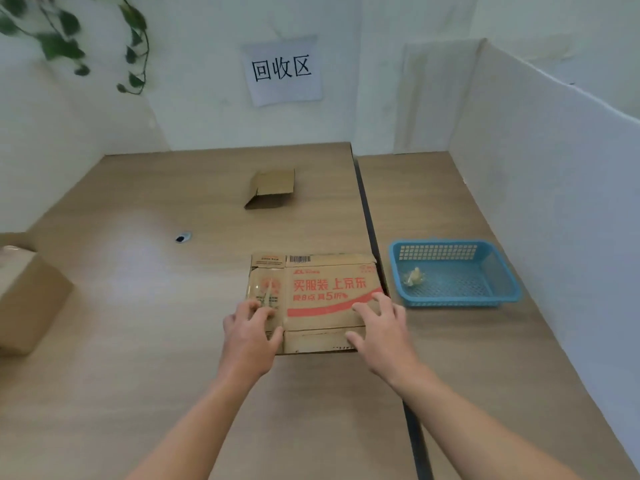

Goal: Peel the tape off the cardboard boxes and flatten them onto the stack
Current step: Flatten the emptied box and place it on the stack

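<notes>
Where hands [251,336] [381,327] rest, flat box [325,296], lengthwise left-right

White walls [207,109] fill the upper frame, with a paper sign [282,71] at top centre and plant leaves [62,39] at upper left. Below, two wooden tabletops [138,306] meet at a dark seam. A white partition [554,185] stands at the right.

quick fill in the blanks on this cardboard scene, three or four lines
1. The right hand lies spread on the flattened box, whose large lettering is ____.
2. The crumpled scrap sits inside a basket coloured ____.
3. The small folded box lies ____ from the person than the printed one.
4. The uncollapsed box stands on the ____ side of the table.
Missing: red; blue; farther; left.
</notes>
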